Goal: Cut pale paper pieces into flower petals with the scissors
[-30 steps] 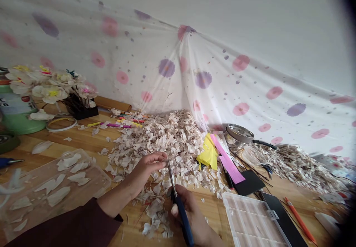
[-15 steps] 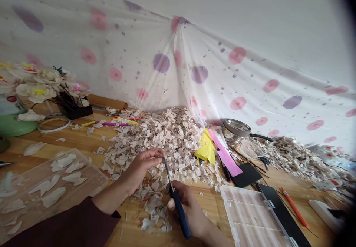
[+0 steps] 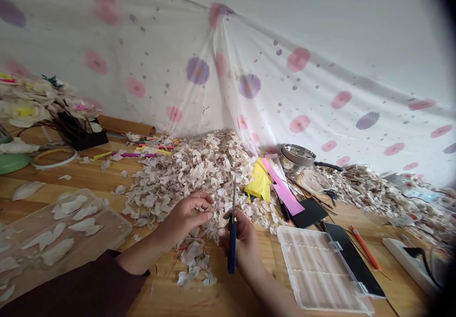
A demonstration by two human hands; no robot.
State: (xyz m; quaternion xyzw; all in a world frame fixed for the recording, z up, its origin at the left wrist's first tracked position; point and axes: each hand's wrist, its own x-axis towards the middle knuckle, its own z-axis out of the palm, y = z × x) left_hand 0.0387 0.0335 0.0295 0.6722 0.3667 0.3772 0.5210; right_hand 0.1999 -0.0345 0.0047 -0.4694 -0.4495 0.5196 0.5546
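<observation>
My right hand (image 3: 245,244) grips blue-handled scissors (image 3: 232,241), whose blades point straight up in front of a big heap of pale husk-like scraps (image 3: 199,169). Just left of the blades, my left hand (image 3: 188,216) has its fingers curled in a pinch on something small that I cannot make out. Both hands hover over loose scraps (image 3: 194,264) on the wooden table (image 3: 89,179). A dark maroon sleeve (image 3: 71,291) covers my left forearm.
A clear tray with cut petal shapes (image 3: 53,234) lies at the left, an empty compartment box (image 3: 318,272) at the right. Yellow and pink paper (image 3: 270,186), a metal pan (image 3: 299,155), a black tablet (image 3: 351,260), an orange pencil (image 3: 365,248), paper flowers (image 3: 35,103) surround them.
My right hand swung the scissors from a leftward tilt to upright and moved up and right. The left hand stayed near the blades. The camera view shifted up and right.
</observation>
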